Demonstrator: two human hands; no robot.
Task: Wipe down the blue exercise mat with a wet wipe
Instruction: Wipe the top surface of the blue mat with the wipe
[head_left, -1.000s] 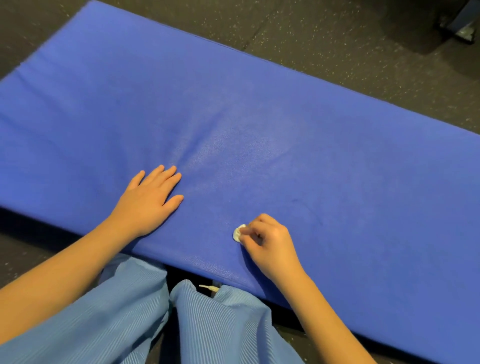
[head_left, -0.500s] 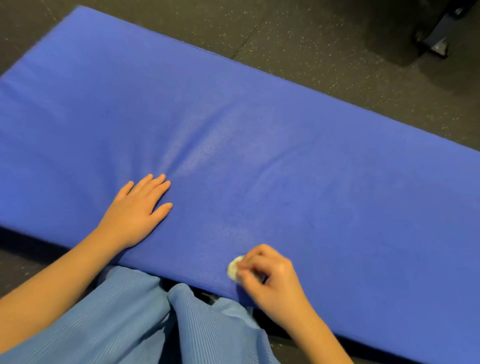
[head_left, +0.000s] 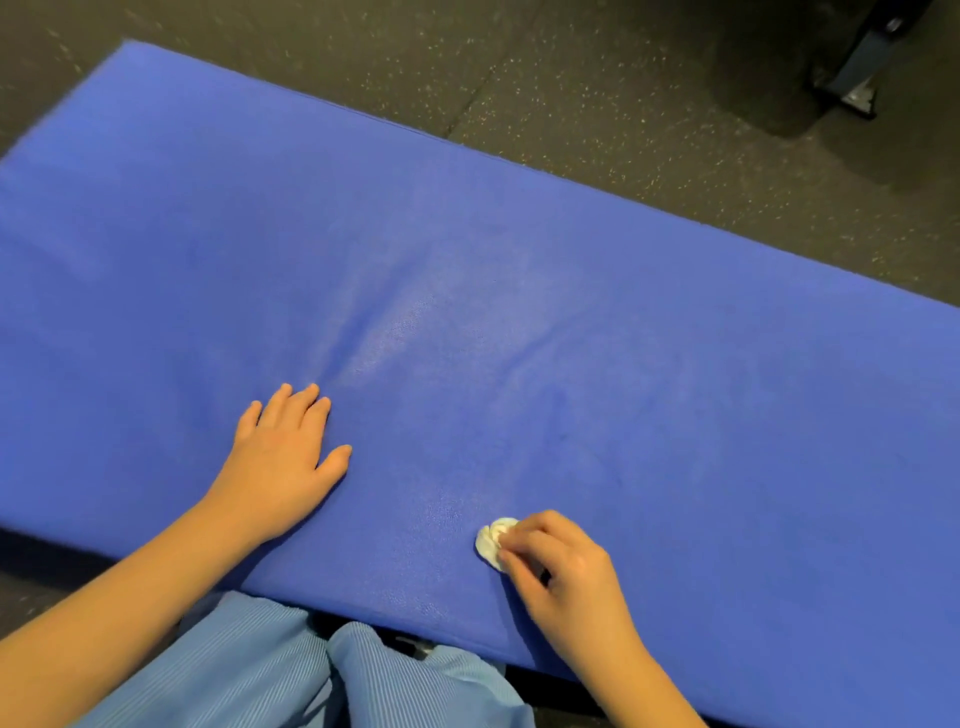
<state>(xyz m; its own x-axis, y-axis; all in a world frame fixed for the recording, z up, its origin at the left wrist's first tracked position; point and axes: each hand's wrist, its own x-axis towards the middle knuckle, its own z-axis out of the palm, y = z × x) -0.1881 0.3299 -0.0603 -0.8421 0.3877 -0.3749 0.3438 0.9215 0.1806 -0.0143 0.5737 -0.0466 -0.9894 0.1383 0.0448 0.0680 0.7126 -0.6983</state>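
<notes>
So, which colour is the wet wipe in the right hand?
White, slightly off-white wet wipe; the head view shows it.

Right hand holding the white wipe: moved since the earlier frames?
Yes. The right hand, pinching the crumpled white wet wipe, slid toward the near edge of the blue exercise mat, then back away from it.

Worn: light blue trousers (head_left: 249, 670), fine lengthwise ribbing (or a pinstripe; cannot tell which), fabric gathered in soft folds. Both arms bare to the frame edge: left forearm (head_left: 130, 597), right forearm (head_left: 639, 680). Likewise bare: left hand (head_left: 280, 467), right hand (head_left: 561, 566).
</notes>
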